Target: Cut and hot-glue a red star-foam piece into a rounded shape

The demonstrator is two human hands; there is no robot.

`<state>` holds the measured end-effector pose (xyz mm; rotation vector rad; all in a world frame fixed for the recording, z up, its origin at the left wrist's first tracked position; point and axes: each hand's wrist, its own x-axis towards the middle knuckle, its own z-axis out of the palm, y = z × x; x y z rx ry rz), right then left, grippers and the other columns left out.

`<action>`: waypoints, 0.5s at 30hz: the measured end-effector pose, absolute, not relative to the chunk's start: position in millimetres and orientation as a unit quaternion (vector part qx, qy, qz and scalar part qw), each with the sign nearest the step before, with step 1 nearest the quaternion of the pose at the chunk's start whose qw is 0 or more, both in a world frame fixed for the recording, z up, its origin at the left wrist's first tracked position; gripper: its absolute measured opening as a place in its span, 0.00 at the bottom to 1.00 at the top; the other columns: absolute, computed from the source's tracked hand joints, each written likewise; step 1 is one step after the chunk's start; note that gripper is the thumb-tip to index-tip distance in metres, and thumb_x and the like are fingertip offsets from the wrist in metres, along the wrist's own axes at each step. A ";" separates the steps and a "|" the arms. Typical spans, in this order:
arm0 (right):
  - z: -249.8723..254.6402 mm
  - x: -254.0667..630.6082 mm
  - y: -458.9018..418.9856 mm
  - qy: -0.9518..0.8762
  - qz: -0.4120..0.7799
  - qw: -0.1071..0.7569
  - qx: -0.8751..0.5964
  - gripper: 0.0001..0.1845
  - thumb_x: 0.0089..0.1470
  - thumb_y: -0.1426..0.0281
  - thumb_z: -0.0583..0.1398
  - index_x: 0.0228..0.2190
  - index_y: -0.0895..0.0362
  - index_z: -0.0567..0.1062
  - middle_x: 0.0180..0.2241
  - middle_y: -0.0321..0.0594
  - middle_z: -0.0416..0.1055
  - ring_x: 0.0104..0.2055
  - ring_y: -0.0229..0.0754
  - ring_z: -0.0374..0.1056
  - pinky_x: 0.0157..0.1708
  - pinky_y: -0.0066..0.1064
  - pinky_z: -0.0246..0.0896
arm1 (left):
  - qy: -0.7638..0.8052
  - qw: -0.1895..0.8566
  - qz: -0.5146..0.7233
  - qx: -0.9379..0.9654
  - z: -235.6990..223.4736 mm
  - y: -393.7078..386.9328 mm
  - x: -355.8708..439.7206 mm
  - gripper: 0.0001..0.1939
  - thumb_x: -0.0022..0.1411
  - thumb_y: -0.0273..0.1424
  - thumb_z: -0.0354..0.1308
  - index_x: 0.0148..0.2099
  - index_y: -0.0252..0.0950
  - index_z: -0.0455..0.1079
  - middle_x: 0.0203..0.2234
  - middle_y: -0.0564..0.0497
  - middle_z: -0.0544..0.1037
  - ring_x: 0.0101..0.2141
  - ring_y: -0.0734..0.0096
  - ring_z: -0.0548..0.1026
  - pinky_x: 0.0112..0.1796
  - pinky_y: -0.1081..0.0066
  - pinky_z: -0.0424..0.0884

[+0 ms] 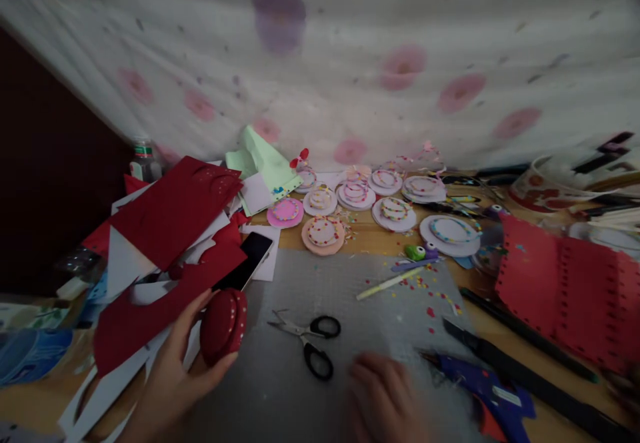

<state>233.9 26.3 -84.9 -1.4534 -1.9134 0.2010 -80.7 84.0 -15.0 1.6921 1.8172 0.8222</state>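
Observation:
My left hand (180,356) is closed around a dark red round paper piece with layered edges and small white dots (223,326), tilted on its side between thumb and fingers. My right hand (383,396) is low over the grey mat (280,403), smeared by motion, so its fingers are unclear. Black-handled scissors (310,343) lie on the mat between my hands, blades partly apart. Right of my right hand is a blue glue gun (485,389). Tiny red and yellow paper dots and a pale yellow pen (387,284) lie at the mat's far right.
Several small beaded paper hats (323,235) stand along the back. Dark red paper sheets (173,213) pile up at left, beside a phone (250,259). Punched red paper (565,289), a black-handled cutter (545,383) and a tub (543,186) are at right. A flowered curtain (325,89) hangs behind.

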 end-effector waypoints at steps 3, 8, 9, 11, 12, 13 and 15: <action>-80.7 193.7 55.8 -0.793 0.098 0.296 -0.523 0.20 0.52 0.77 0.59 0.48 0.57 0.70 0.46 0.48 0.74 0.44 0.51 0.71 0.40 0.41 0.72 | 0.670 0.257 0.288 0.634 -19.9 67.6 -85.2 0.40 0.55 0.36 0.64 0.67 0.47 0.50 0.64 0.43 0.60 0.63 0.43 0.60 0.60 0.39 0.58; -82.9 194.0 70.5 -0.805 0.116 0.241 -0.529 0.18 0.52 0.77 0.61 0.45 0.52 0.72 0.40 0.43 0.75 0.39 0.49 0.72 0.34 0.39 0.72 | 0.636 0.268 0.316 0.651 -30.0 43.6 -87.4 0.44 0.52 0.32 0.64 0.67 0.50 0.49 0.63 0.42 0.62 0.61 0.40 0.64 0.56 0.41 0.67; -85.3 198.7 68.6 -0.806 0.115 0.244 -0.528 0.16 0.53 0.76 0.60 0.44 0.52 0.72 0.39 0.42 0.75 0.37 0.48 0.72 0.33 0.38 0.71 | 0.632 0.266 0.312 0.658 -31.8 41.3 -87.1 0.45 0.51 0.31 0.64 0.68 0.50 0.48 0.63 0.42 0.62 0.61 0.40 0.64 0.55 0.41 0.68; -91.9 207.7 62.1 -0.794 0.104 0.262 -0.538 0.14 0.56 0.75 0.57 0.44 0.51 0.72 0.37 0.41 0.74 0.35 0.46 0.72 0.32 0.36 0.71 | 0.627 0.250 0.287 0.679 -34.4 40.0 -85.2 0.48 0.49 0.30 0.65 0.69 0.50 0.46 0.64 0.41 0.61 0.61 0.39 0.63 0.56 0.39 0.66; -96.0 211.5 58.2 -0.788 0.098 0.269 -0.545 0.13 0.57 0.73 0.56 0.44 0.52 0.71 0.37 0.41 0.74 0.35 0.46 0.73 0.33 0.36 0.71 | 0.625 0.241 0.275 0.690 -35.1 40.9 -83.4 0.50 0.48 0.30 0.65 0.69 0.50 0.46 0.64 0.42 0.61 0.62 0.39 0.63 0.57 0.38 0.65; -100.5 214.8 54.0 -0.781 0.092 0.275 -0.553 0.12 0.58 0.72 0.56 0.44 0.52 0.71 0.37 0.41 0.74 0.36 0.46 0.73 0.34 0.36 0.71 | 0.619 0.236 0.261 0.702 -35.5 42.8 -80.9 0.51 0.47 0.30 0.65 0.69 0.50 0.45 0.64 0.42 0.61 0.62 0.39 0.62 0.56 0.38 0.66; -109.8 220.7 45.4 -0.766 0.077 0.284 -0.571 0.11 0.60 0.68 0.55 0.44 0.52 0.71 0.38 0.41 0.75 0.37 0.46 0.73 0.35 0.36 0.70 | 0.602 0.232 0.240 0.725 -35.3 49.1 -73.8 0.52 0.47 0.31 0.66 0.69 0.50 0.43 0.64 0.42 0.61 0.61 0.39 0.63 0.56 0.39 0.67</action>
